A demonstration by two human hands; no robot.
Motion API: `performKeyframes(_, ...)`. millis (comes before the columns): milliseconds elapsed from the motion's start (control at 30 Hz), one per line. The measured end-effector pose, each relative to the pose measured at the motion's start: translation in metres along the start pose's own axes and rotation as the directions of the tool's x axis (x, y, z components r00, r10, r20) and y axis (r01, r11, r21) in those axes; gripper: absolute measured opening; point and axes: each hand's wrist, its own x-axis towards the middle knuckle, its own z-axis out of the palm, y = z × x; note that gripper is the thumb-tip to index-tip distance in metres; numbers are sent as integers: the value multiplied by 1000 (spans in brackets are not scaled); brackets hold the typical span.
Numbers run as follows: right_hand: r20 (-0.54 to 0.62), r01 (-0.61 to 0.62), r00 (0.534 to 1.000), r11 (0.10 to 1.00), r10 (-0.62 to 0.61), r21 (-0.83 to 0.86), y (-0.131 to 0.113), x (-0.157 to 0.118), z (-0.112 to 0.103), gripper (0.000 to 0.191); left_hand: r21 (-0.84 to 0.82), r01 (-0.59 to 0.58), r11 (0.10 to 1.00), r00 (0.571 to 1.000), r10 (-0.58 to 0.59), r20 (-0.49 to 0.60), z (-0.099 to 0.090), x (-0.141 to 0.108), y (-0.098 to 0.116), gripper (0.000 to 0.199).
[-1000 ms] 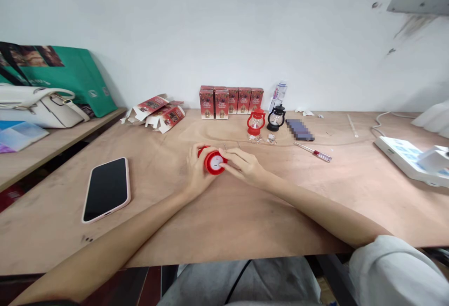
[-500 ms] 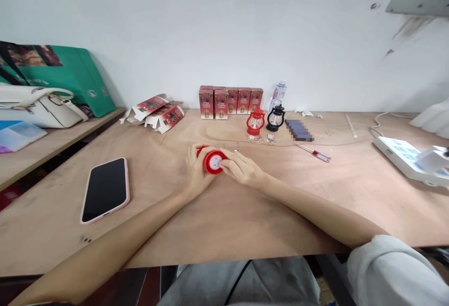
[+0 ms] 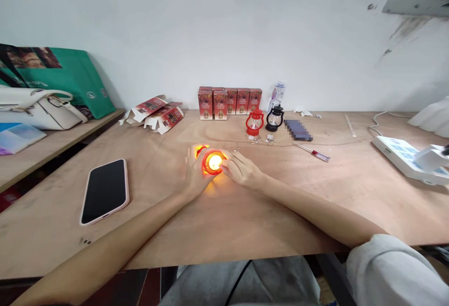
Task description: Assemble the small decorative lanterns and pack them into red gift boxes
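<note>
A small red lantern [image 3: 206, 171] lies tipped over in my left hand [image 3: 195, 177], its round base turned toward me and glowing bright yellow-orange. The left fingers wrap round its body and hide most of it. My right hand [image 3: 242, 170] is closed, with thumb and fingertips pinched at the right side of the base. Whatever small part those fingertips press on is hidden. Beyond my hands a second red lantern [image 3: 254, 123] and a black lantern [image 3: 275, 119] stand upright. Small bent wire pieces [image 3: 270, 139] lie in front of them.
Several red boxes [image 3: 220, 105] stand by the wall, with opened cartons [image 3: 164, 118] to their left. A screwdriver [image 3: 315, 153] and a white power strip [image 3: 407, 158] lie on the right. A phone [image 3: 105, 191] rests on the left, near a white handbag [image 3: 38, 107] and a green bag [image 3: 80, 81].
The base of the lantern in my hands has gone from unlit white to a bright glow, lighting my fingers and the table below. Both hands stay almost where they were.
</note>
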Motion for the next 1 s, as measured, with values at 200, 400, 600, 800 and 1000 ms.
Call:
performKeyframes(200, 42, -160, 987, 933, 155, 322, 1, -5, 1, 13, -28, -73, 997, 997, 72, -34, -2, 3, 0, 36)
performKeyframes(400, 310, -588, 797, 785, 519, 196, 33, -30, 16, 14, -17, -29, 999, 998, 28, -55, -2, 5, 0, 40)
performKeyframes(600, 673, -580, 553, 807, 491, -112, 47, -33, 18, 25, -2, -31, 1000, 999, 31, -38, -2, 5, 1, 41)
performKeyframes(800, 730, -599, 478, 789, 489, -136, 44, -26, 16, 28, -8, -17, 1000, 1000, 17, -27, -3, 5, 2, 40)
performKeyframes(1000, 724, -621, 498, 779, 477, -86, 49, -32, 20, 26, -12, -19, 1000, 1000, 19, -9, -3, 5, 4, 39)
